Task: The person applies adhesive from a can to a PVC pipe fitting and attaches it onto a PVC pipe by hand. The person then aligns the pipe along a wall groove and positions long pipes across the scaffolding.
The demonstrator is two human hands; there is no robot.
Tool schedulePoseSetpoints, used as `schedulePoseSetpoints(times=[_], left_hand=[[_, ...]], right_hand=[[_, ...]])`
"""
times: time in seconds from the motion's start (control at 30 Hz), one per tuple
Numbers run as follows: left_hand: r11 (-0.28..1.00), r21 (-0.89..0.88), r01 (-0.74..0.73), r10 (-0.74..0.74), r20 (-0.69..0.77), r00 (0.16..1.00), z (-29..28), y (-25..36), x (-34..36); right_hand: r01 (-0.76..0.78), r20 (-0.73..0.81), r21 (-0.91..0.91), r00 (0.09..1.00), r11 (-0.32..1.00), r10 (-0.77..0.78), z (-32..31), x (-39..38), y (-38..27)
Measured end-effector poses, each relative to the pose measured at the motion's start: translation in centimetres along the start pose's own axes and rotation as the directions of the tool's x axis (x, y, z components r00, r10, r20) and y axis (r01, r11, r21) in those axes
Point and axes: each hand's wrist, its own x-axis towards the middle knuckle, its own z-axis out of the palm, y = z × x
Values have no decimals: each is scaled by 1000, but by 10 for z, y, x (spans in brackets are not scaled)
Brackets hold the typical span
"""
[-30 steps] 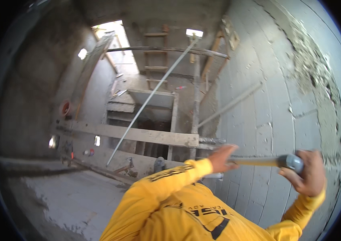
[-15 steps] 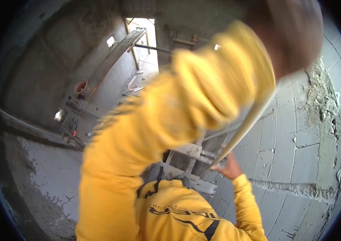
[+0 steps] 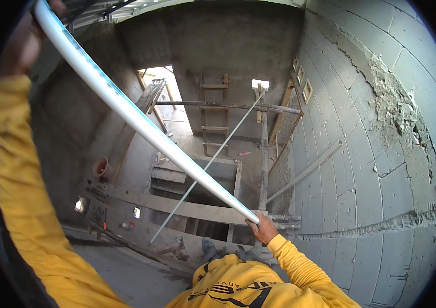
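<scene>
A long white pipe point(image 3: 141, 120) with a blue band along it slants from the upper left down to the middle of the view. My left hand point(image 3: 25, 43) is up at its high end with the fingers curled round it; the picture edge partly cuts the hand off. Lower down, my right hand point(image 3: 265, 230) grips the pipe's near end, thumb along its side. Both of my arms are in yellow sleeves, the left one raised and stretched out. Below the pipe, a thin grey rod point(image 3: 177, 206) crosses it at an angle.
I stand on planks point(image 3: 171, 204) over an opening in the floor. A grey block wall point(image 3: 362, 174) with rough mortar rises at the right. Round poles point(image 3: 218, 105) and a wooden ladder point(image 3: 214, 108) are ahead. A reddish bucket point(image 3: 101, 167) sits at the left.
My left arm has swung from the upper right across to the far left, and the pipe's high end with it. My right hand still holds the low end. The view has shifted.
</scene>
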Motion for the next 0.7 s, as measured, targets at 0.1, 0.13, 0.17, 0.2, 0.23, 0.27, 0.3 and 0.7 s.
schedulePoseSetpoints(times=[0.1, 0.13, 0.17, 0.2, 0.23, 0.27, 0.3, 0.7], left_hand=[[993, -43, 110, -108, 47, 993, 3, -117, -88], [980, -120, 158, -170, -93, 981, 13, -153, -125], [986, -47, 159, -163, -73, 984, 8, -197, -165], [981, 96, 167, -170, 14, 985, 4, -235, -208], [971, 80, 225, -235, 150, 960, 13, -250, -249], [921, 90, 379, -387, 115, 915, 11, -275, -300], [857, -49, 513, -496, 194, 847, 5, -300, -347], [299, 149, 942, -874, 439, 208, 10, -351, -610]], right_hand=[[6, -19, 9, 1000, 1000, -6, -33, 60, -98], [125, -64, -3, 990, 992, -125, -33, 76, -120], [242, -109, -24, 964, 970, -244, -33, 91, -135], [334, -132, 6, 934, 942, -331, -31, 107, -146], [343, -123, 20, 933, 939, -338, -27, 119, -156], [321, -39, 24, 947, 947, -320, -18, 125, -171], [308, 51, 21, 950, 951, -308, -7, 129, -181], [112, -6, 138, 994, 984, -112, 73, 128, -101]])
